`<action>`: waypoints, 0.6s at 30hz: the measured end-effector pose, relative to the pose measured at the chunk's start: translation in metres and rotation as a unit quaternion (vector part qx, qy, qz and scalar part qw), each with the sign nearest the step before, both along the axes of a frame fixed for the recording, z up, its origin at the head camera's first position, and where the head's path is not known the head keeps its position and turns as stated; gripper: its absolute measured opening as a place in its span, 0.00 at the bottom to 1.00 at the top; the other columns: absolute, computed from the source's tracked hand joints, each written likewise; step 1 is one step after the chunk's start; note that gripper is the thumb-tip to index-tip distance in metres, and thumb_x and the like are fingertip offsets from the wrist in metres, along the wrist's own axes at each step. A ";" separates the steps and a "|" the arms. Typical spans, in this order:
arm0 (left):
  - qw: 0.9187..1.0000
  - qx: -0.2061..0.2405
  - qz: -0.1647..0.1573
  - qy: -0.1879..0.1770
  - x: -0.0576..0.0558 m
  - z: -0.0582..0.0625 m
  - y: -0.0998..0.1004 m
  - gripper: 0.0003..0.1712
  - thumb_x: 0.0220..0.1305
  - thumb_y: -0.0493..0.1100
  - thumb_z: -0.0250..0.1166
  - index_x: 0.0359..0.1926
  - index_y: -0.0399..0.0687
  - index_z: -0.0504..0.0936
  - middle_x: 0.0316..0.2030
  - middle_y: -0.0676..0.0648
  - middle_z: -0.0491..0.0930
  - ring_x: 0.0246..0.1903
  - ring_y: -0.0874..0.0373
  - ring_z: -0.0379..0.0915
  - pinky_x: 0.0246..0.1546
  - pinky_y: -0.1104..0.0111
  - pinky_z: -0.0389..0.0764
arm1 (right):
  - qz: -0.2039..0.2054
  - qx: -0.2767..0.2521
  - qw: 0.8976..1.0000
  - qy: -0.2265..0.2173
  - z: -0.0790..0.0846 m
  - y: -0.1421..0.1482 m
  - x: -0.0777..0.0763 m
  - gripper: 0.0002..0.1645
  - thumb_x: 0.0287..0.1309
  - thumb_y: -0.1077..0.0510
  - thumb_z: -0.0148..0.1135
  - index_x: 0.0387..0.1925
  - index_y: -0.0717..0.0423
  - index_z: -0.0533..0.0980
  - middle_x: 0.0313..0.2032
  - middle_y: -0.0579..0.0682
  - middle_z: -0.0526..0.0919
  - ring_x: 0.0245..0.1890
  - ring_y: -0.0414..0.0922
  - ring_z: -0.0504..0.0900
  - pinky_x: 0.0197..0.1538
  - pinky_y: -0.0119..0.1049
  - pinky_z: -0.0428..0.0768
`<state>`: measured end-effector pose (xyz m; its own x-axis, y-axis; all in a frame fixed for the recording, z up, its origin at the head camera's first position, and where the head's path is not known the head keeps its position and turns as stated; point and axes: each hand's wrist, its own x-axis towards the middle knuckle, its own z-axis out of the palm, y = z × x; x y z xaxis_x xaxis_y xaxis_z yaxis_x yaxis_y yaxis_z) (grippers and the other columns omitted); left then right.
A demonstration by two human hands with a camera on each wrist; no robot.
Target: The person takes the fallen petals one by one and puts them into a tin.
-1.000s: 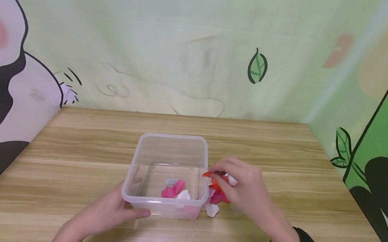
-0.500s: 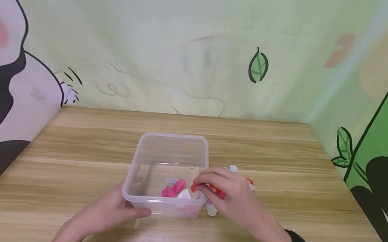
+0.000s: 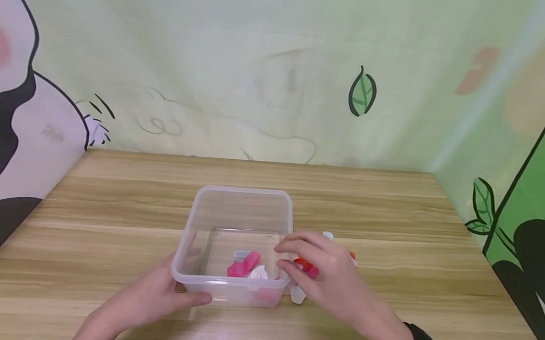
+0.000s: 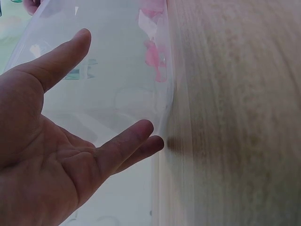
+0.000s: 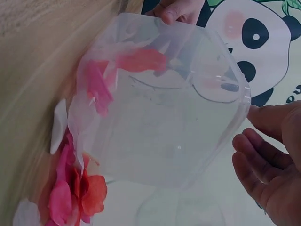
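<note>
Head view: the right hand (image 3: 324, 271) holds nothing, thumb and fingers apart, near the clear plastic box (image 3: 228, 281); the left hand (image 3: 154, 293), fingers extended, braces its side. Pink petals (image 3: 237, 269) lie inside, red petals (image 3: 302, 264) outside; brushing knuckles could scatter those.

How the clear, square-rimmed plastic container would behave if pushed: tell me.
The clear, square-rimmed plastic container is probably light for its size: its walls look thin and it holds a few thin pink and white petals. It would likely slide rather than tip, since it stands on a broad base on the flat wood-grain tabletop.
</note>
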<state>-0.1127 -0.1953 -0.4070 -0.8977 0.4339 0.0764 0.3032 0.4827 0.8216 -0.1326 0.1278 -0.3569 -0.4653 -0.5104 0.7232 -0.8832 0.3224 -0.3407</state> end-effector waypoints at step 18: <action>1.000 0.000 -0.001 0.005 0.001 -0.001 0.002 0.67 0.58 0.55 0.78 0.83 0.55 0.39 0.67 0.30 0.69 0.56 0.47 0.76 0.55 0.59 0.79 | -0.149 0.180 0.962 -0.142 0.014 0.032 -0.007 0.17 0.56 0.62 0.77 0.47 0.56 0.82 0.42 0.46 0.83 0.39 0.43 0.83 0.43 0.40 0.84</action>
